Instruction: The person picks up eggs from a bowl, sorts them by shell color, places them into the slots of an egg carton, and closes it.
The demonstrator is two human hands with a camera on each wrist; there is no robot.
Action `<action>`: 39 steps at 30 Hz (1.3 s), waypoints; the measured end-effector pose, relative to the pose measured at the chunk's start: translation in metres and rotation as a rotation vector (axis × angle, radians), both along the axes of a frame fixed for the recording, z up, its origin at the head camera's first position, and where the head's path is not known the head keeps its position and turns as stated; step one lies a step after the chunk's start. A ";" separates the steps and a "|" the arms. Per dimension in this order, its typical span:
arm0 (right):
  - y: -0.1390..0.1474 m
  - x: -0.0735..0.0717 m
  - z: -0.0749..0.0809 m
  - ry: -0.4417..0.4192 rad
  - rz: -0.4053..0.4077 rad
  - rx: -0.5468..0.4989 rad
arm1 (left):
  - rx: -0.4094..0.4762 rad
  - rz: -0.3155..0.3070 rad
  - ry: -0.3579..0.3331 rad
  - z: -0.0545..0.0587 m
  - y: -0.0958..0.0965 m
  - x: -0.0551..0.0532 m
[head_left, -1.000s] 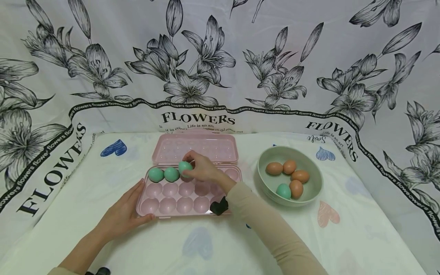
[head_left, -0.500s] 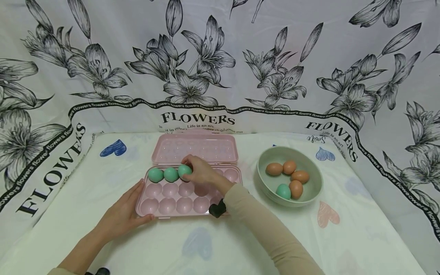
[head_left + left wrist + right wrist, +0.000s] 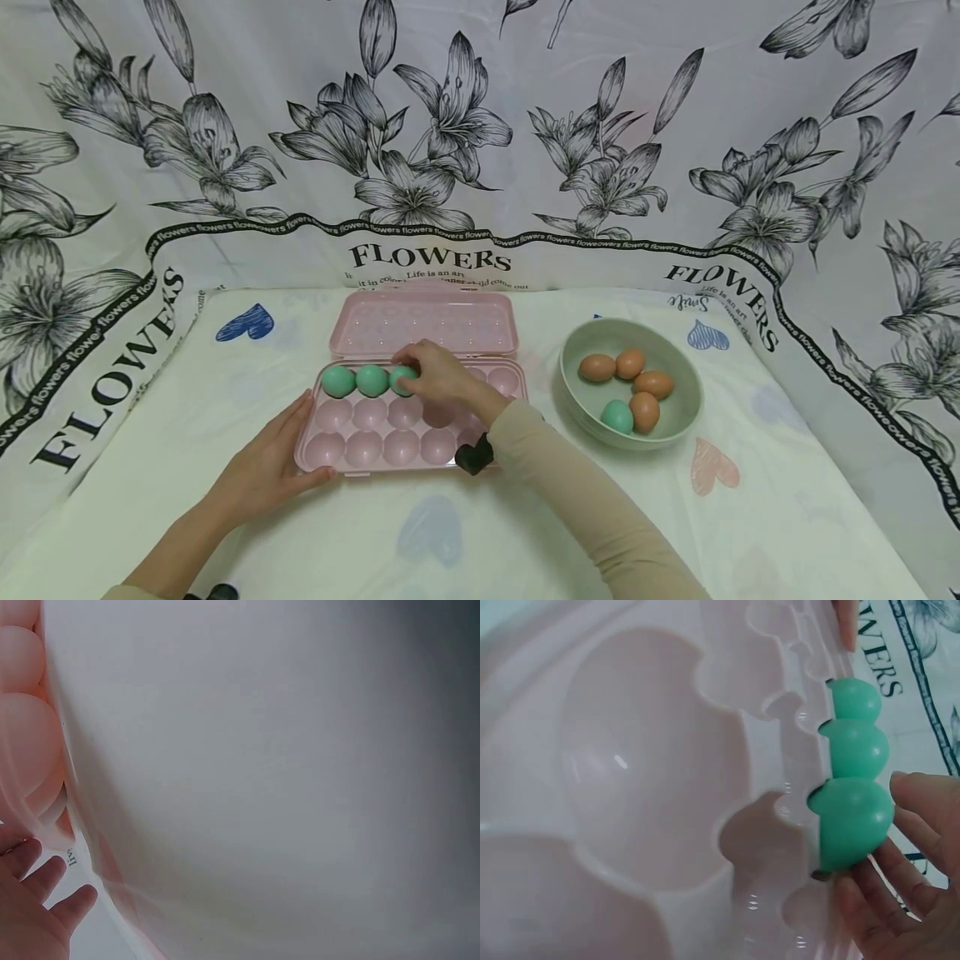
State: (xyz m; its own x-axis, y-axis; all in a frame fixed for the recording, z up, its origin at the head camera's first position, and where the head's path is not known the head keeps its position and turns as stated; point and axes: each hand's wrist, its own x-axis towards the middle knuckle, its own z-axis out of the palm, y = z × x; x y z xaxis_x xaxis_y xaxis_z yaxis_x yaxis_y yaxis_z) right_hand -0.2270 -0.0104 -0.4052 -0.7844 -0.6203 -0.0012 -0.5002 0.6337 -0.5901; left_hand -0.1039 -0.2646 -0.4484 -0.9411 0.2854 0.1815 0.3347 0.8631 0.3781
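A pink egg carton [image 3: 364, 450] lies with its lid [image 3: 427, 325] folded back. Three green eggs fill the left end of its back row: one at the corner [image 3: 338, 382], one beside it [image 3: 372, 381] and a third [image 3: 855, 821]. My right hand [image 3: 438, 375] holds this third egg down in its cup, fingers curled about its far side and partly hiding it in the head view. At the carton's left edge rests my left hand [image 3: 258, 462], fingers straight along the side and thumb at the front corner. The left wrist view shows those fingertips [image 3: 82, 900] by the carton's rim.
To the right stands a pale green bowl [image 3: 675, 429] with several brown eggs [image 3: 653, 384] and one green egg [image 3: 617, 417]. A black heart-shaped piece [image 3: 474, 455] overlaps the carton's front right by my sleeve. Behind hangs a flower-printed cloth [image 3: 600, 167].
The third green egg has come down and slightly left into its cup, my right hand moving with it. My left hand has stayed at the carton's edge.
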 end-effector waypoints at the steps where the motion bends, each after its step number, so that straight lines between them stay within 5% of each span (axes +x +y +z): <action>1: 0.000 0.000 0.001 -0.003 0.004 0.000 | -0.002 0.000 0.000 0.000 0.000 0.000; 10: 0.018 -0.001 0.020 -0.016 0.022 -0.080 | -0.005 0.003 -0.006 0.001 0.000 0.000; 21: 0.071 -0.009 0.056 0.004 0.022 -0.160 | 0.006 0.001 -0.021 0.003 0.001 0.000; 32: 0.141 -0.018 0.090 0.039 -0.050 -0.081 | 0.004 0.001 -0.020 0.002 0.000 0.000; 39: 0.192 -0.022 0.093 0.021 -0.113 -0.039 | 0.005 -0.003 -0.008 0.001 0.000 -0.001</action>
